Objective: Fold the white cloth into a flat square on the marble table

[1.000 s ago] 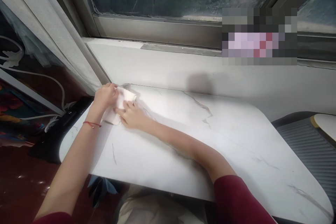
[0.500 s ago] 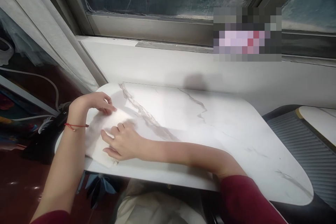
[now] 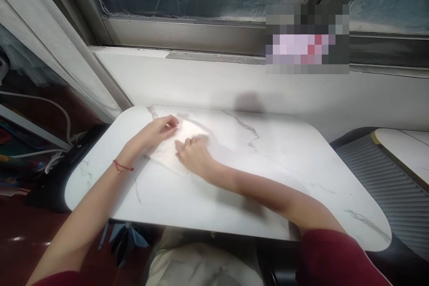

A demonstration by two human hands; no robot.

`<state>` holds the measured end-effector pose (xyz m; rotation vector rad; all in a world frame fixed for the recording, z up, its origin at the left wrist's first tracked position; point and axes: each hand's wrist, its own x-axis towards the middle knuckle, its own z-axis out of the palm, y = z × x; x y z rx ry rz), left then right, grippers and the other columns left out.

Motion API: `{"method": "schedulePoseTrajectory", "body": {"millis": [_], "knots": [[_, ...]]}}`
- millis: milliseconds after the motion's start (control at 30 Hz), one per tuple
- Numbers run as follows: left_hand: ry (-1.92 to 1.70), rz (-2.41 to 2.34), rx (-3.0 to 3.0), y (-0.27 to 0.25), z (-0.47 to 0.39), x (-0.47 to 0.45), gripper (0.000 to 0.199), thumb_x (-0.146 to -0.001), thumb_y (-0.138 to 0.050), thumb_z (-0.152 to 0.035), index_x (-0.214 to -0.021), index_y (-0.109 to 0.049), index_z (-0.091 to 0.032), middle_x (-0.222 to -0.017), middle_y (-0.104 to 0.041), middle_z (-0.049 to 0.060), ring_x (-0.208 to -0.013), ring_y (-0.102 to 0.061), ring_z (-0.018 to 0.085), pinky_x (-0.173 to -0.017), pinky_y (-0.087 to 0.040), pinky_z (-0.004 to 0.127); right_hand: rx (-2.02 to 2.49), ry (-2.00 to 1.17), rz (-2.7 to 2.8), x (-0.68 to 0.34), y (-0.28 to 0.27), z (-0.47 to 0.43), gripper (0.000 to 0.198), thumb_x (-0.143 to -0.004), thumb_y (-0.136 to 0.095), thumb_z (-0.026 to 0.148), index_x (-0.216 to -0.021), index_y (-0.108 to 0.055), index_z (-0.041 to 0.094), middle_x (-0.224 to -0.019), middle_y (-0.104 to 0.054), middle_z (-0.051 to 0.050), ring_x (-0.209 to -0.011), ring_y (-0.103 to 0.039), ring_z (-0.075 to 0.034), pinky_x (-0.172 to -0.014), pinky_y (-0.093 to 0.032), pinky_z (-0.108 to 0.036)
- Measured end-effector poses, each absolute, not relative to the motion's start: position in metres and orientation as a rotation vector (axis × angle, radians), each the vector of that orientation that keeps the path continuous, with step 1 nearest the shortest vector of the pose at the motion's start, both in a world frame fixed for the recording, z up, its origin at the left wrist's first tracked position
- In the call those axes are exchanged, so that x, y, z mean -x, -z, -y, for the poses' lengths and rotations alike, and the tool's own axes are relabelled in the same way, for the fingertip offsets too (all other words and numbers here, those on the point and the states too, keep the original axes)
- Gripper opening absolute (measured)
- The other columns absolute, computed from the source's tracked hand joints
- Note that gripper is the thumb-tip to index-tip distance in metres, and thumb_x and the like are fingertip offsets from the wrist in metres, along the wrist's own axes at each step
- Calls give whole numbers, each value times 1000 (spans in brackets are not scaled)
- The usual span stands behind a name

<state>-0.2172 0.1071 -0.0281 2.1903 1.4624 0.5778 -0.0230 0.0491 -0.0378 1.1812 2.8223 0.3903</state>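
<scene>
A thin white cloth (image 3: 165, 154) is stretched out just over or on the white marble-patterned tabletop (image 3: 295, 156), left of its middle. My left hand (image 3: 163, 128), with a red string bracelet on the wrist, has its fingers closed at the far left part of the cloth. Closer to me and further right, my right hand (image 3: 193, 155) has bent fingers gripping the cloth's right side. Part of the cloth is hidden under both hands. Whether it touches the table all over, I cannot tell.
Behind the table are a white wall (image 3: 187, 80) and a window frame (image 3: 187, 38). A pale curtain (image 3: 56, 49) hangs at the left. Cables (image 3: 69, 125) run near the table's left side. A grey ribbed surface (image 3: 378, 178) stands at the right, and a dark blue-grey item (image 3: 125, 239) shows below the front edge.
Both hands have moved right and slightly away from me with the cloth, off the table's left end. The view has shifted slightly.
</scene>
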Motion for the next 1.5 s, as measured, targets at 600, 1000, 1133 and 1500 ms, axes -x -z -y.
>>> {"method": "schedulePoseTrajectory", "body": {"millis": [600, 1000, 1133, 1500], "knots": [[-388, -1460, -2674, 69, -124, 199, 52, -105, -28, -37, -146, -53, -17, -157, -49, 14, -142, -48, 31, -115, -42, 52, -1460, -280, -2701, -36, 48, -157, 55, -107, -26, 28, -161, -36, 27, -131, -62, -22, -114, -58, -33, -94, -32, -39], [-328, -1472, -2663, 37, -112, 191, 31, -96, -34, -24, -110, -60, -20, -111, -71, 10, -101, -60, 28, -88, -51, 43, -1450, -250, -2800, -36, 43, -132, 60, -97, -43, 39, -145, -43, 1, -119, -64, -23, -94, -58, -30, -77, -36, -36], [-265, -1498, -2518, 25, -97, 184, 31, -95, -41, -33, -118, -56, -21, -92, -71, 5, -85, -65, 24, -72, -49, 35, -1296, -276, -2793, -33, 42, -98, 58, -102, -34, 41, -151, -40, 11, -113, -66, -20, -89, -61, -29, -74, -34, -35], [-156, -1368, -2627, 24, -70, 162, 26, -91, -51, -47, -100, -57, -24, -60, -56, -6, -51, -52, 15, -56, -33, 27, -1137, -345, -2678, -29, 32, -16, 59, -107, -27, 29, -149, -39, -10, -100, -71, -22, -86, -67, -27, -68, -44, -37]]}}
